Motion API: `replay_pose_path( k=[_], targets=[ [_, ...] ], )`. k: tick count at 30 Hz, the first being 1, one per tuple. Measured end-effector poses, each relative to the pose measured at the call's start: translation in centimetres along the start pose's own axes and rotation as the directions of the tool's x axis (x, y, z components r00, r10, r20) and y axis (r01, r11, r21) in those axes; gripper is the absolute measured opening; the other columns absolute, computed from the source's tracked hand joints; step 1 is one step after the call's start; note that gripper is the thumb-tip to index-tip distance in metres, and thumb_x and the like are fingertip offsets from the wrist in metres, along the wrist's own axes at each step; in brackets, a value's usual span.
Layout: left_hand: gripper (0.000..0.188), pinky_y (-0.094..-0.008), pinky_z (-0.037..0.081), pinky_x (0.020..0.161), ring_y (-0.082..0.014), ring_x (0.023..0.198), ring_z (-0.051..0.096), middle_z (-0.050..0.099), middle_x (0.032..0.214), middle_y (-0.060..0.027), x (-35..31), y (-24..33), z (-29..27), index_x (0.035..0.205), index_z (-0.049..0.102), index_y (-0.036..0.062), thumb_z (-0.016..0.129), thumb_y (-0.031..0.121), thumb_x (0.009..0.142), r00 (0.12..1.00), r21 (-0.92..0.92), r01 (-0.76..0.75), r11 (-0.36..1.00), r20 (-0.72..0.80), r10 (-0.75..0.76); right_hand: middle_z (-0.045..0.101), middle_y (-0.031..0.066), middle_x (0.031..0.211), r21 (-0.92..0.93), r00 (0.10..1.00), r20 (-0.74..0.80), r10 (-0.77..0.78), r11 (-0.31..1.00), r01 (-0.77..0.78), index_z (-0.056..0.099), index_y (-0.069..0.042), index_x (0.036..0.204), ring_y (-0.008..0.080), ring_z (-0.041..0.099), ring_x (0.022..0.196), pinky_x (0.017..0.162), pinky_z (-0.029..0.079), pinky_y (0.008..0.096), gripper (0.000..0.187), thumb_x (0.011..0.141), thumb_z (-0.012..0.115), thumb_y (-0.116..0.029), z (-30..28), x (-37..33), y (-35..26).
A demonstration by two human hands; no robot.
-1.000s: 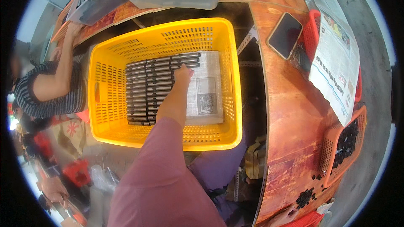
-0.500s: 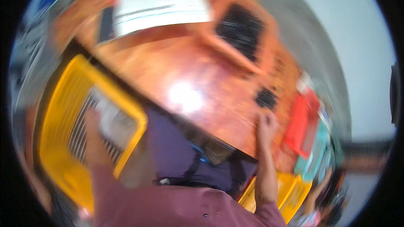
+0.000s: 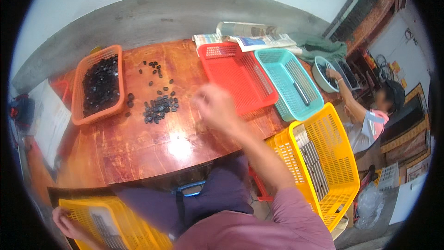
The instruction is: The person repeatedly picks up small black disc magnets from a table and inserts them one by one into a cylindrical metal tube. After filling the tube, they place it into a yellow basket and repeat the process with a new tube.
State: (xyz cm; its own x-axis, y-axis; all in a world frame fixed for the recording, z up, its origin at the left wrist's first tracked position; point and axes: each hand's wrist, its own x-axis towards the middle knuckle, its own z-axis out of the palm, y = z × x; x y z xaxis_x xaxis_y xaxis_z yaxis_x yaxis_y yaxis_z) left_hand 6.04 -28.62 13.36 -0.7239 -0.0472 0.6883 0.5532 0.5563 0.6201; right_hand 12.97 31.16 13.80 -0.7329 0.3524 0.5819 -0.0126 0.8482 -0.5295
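Observation:
My right hand (image 3: 215, 106) hovers over the wooden table (image 3: 138, 162), left of the red basket (image 3: 240, 83). It is smeared by motion, its fingers curled in; whether anything is in them I cannot make out. To its left lies a pile of small, glossy black oval pieces (image 3: 159, 109), with several loose ones behind. At the lower left, my left hand (image 3: 66, 224) is closed over the edge of a yellow slatted crate (image 3: 143, 224). Part of a pale, flat thing (image 3: 102, 220) shows inside that crate.
An orange basket (image 3: 121, 78) full of black pieces stands at left beside paper sheets (image 3: 48, 115). Right of the red basket are a teal basket (image 3: 296, 113), newspapers (image 3: 259, 39) and another yellow crate (image 3: 333, 153). A co-worker's hand (image 3: 334, 74) reaches into a pale bowl (image 3: 323, 81).
The view has swung to the right, bringing the co-worker and teal basket clearly into sight. My left hand has left the crate's inside for its edge; my right hand has shifted nearer the red basket.

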Motion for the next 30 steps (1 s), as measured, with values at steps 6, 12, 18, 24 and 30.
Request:
replay_pose_path(
  k=[6, 12, 18, 24, 30],
  targets=[
    [0.028, -0.0505, 0.049, 0.083, -0.0246, 0.104, 0.052, 0.044, 0.125, 0.0004, -2.5, 26.9, 15.3, 0.127, 0.050, 0.0219, 0.048, 0.039, 0.105, 0.856, -0.979, -0.003, 0.202, 0.102, 0.507, 0.073, 0.0162, 0.086, -0.369, 0.921, -0.212, 0.327, 0.846, -0.385, 0.072, -0.003, 0.093, 0.0341, 0.070, 0.080, 0.073, 0.054, 0.0437, 0.030, 0.087, 0.071, -0.033, -13.6, 6.2, 12.7],
    [0.043, -0.0575, 0.049, 0.083, -0.0245, 0.119, 0.054, 0.051, 0.142, 0.0001, -3.6, 33.6, 15.2, 0.141, 0.053, 0.0247, 0.053, 0.039, 0.101, 0.820, -0.918, 0.393, -0.045, 0.328, 0.469, 0.071, 0.0239, 0.116, -0.595, 0.566, -0.338, 0.752, 0.296, -0.747, 0.073, -0.004, 0.111, 0.0399, 0.067, 0.112, 0.094, 0.053, 0.0505, 0.036, 0.084, 0.066, -0.027, -27.0, -3.0, 31.5],
    [0.030, -0.0523, 0.044, 0.082, -0.0239, 0.106, 0.054, 0.061, 0.111, 0.0027, 0.2, 37.7, 14.1, 0.120, 0.063, 0.0227, 0.061, 0.040, 0.096, 0.526, -0.505, 0.737, 0.449, 0.846, 0.087, 0.066, 0.0266, 0.124, -0.733, 0.393, -0.306, 0.867, 0.048, -0.678, 0.069, 0.001, 0.119, 0.0416, 0.063, 0.119, 0.103, 0.049, 0.0474, 0.042, 0.083, 0.060, -0.020, -32.4, -13.5, 35.4],
    [0.030, -0.0473, 0.046, 0.087, -0.0254, 0.105, 0.058, 0.064, 0.113, -0.0046, -3.7, 35.0, 15.8, 0.120, 0.064, 0.0156, 0.065, 0.030, 0.093, 0.909, -0.964, 0.264, 0.027, 0.258, 0.326, 0.066, 0.0254, 0.127, -0.750, 0.436, -0.323, 0.840, 0.054, -0.659, 0.069, -0.004, 0.121, 0.0415, 0.062, 0.120, 0.100, 0.050, 0.0496, 0.039, 0.088, 0.055, -0.021, -28.3, -8.9, 34.0],
    [0.025, -0.0427, 0.050, 0.088, -0.0286, 0.101, 0.064, 0.068, 0.107, -0.0086, -3.4, 30.7, 17.7, 0.115, 0.066, 0.0087, 0.065, 0.018, 0.091, 0.802, -0.979, 0.158, 0.131, 0.204, 0.561, 0.067, 0.0273, 0.122, -0.786, 0.422, -0.227, 0.877, 0.091, -0.611, 0.067, 0.002, 0.121, 0.0419, 0.063, 0.119, 0.101, 0.050, 0.0496, 0.039, 0.086, 0.061, -0.016, -26.6, -9.9, 37.1]
  ],
)
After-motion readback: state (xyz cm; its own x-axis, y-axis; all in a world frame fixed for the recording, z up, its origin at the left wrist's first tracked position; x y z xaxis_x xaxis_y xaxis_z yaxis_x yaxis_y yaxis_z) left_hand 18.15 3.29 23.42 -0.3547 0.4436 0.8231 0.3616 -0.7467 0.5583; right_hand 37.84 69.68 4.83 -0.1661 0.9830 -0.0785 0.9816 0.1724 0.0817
